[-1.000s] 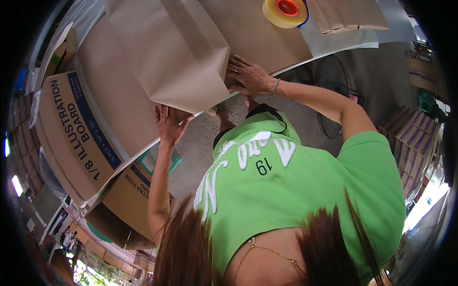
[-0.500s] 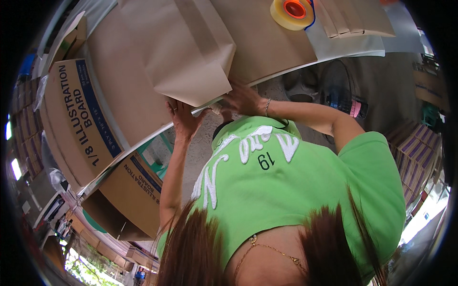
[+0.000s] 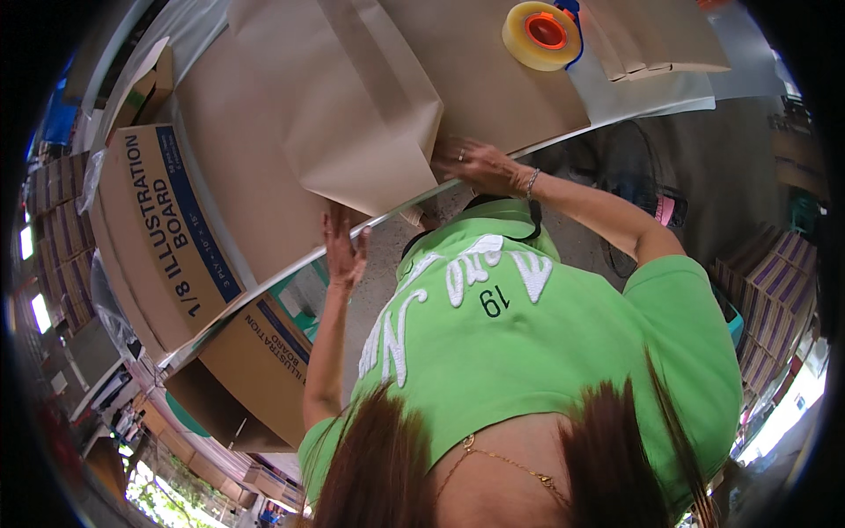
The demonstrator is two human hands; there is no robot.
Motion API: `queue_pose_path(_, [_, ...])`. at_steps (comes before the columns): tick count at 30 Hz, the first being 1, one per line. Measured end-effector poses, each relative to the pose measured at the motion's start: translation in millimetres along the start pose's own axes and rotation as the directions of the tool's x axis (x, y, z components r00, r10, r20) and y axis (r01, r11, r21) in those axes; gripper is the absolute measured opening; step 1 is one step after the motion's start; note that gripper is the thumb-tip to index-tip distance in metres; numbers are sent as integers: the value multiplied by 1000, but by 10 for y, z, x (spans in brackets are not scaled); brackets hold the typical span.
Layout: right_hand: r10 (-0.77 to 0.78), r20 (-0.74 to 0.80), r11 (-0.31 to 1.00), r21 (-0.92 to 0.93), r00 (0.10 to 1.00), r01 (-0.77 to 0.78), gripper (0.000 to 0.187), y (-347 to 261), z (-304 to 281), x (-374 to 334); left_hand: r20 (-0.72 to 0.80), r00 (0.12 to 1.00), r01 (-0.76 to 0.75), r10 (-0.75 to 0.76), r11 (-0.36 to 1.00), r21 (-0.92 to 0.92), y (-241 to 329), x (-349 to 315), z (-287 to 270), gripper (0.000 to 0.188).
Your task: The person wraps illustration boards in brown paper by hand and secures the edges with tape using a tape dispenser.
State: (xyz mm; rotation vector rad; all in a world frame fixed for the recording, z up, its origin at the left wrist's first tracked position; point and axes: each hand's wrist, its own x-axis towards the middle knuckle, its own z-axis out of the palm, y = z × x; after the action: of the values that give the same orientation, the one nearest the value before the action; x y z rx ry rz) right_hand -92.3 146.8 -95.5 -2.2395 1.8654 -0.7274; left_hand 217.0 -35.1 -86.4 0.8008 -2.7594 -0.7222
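Observation:
A large piece of brown kraft paper (image 3: 370, 132) lies folded, with angled corners, on a flat brown sheet (image 3: 233, 176) on the table. Its near edge reaches the table's front rim. My left hand (image 3: 343, 251) is at that rim, just below the paper's near left corner, fingers extended and apart, holding nothing. Against the paper's right side, my right hand (image 3: 482, 165) lies palm down with its fingers stretched out over the brown sheet. Those fingertips are slightly blurred, and nothing shows in their grasp.
A roll of clear tape (image 3: 542, 37) with an orange core stands on the brown sheet at the far right. Beside it is a stack of folded brown paper (image 3: 647, 40). Cardboard boxes (image 3: 163, 229) stand at the left, another open box (image 3: 255, 374) below the table edge.
My right hand has moved right and slightly away, from the paper's near corner to its right side. My left hand has drawn back a little from the paper's near edge.

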Motion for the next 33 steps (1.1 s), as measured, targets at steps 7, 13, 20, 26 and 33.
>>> queue_pose_path(7, [124,-46,986,-108,991,-128,46,304,7,99,77,996,-68,49,962,263,-370,468,-199,57])
queue_pose_path(13, [97,-31,994,62,995,-95,44,32,384,485,12,994,-109,111,929,355,-207,413,7,50])
queue_pose_path(20, [-10,-164,1000,25,986,15,47,-92,432,646,-95,962,-242,255,962,127,-178,521,368,50])
queue_pose_path(26, [-87,197,996,11,977,86,43,280,135,456,180,972,-192,154,957,217,-336,473,3,49])
queue_pose_path(33, [-106,166,984,158,980,80,44,715,-249,111,168,973,-200,159,945,259,-621,447,-278,55])
